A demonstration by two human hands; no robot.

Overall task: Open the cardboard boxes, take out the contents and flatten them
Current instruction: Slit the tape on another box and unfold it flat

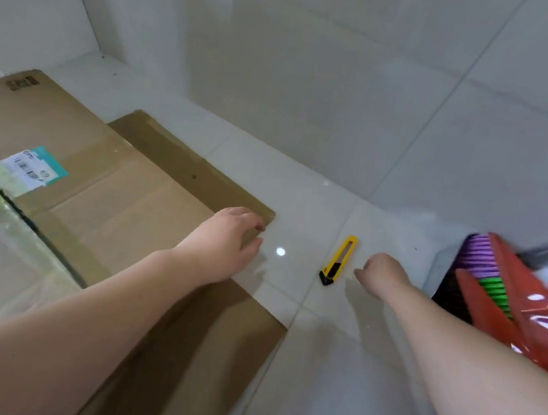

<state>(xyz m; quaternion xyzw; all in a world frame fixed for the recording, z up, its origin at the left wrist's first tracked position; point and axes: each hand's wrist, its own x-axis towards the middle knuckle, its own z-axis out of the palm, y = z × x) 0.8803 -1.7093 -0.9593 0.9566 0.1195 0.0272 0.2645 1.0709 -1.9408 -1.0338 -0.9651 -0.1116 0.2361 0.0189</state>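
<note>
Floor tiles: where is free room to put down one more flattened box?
The floor is bare between the flattened cardboard, the wall and the yellow cutter, and also in front of the cutter, between the two arms. The left side is covered by cardboard; the right corner is crowded by the red bag.

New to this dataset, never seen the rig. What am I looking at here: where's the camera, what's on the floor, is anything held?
There is no robot: a person works bare-handed, and the one picture comes from a wide-angle camera on their head, looking down. The left hand rests on the edge of flattened cardboard lying on the tiled floor. The right hand hovers beside a yellow utility knife on the tiles, fingers curled, not touching it. Neither hand holds anything. A red bag with purple and green contents sits at the right.
</note>
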